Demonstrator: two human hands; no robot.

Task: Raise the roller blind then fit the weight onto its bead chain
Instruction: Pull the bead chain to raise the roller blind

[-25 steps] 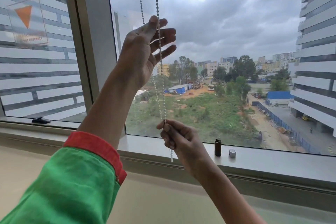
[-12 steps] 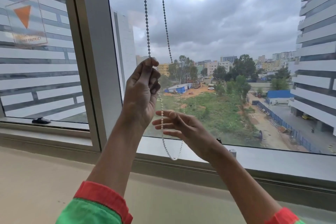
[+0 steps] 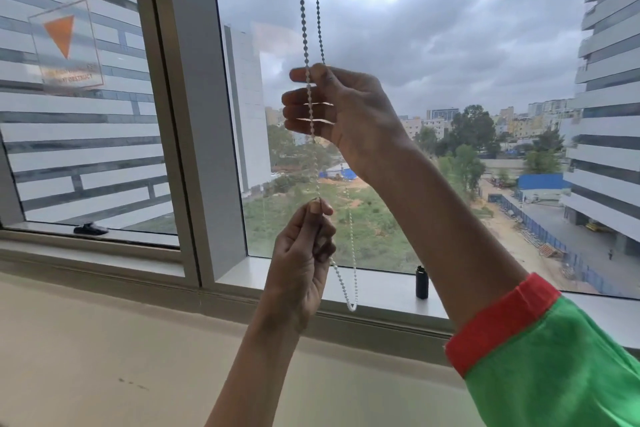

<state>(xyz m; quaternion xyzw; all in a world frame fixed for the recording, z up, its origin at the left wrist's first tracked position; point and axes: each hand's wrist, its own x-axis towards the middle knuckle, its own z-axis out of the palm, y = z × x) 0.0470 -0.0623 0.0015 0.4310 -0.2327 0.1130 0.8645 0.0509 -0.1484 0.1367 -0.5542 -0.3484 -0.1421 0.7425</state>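
A white bead chain hangs in two strands before the window, its loop ending just above the sill. My right hand is raised and pinches the left strand between thumb and forefinger, other fingers spread behind it. Lower down, my left hand grips the same strand between thumb and fingertips. A small black cylindrical weight stands upright on the window sill, right of the loop and apart from both hands. The blind itself is out of view above the frame.
A grey window post stands left of the chain. A black latch sits on the left pane's frame, and an orange triangle sticker is on that glass. A beige ledge runs below the sill.
My left hand has slid down with the chain strand. My right hand, open low by the chain before, has risen and pinched the strand higher up.
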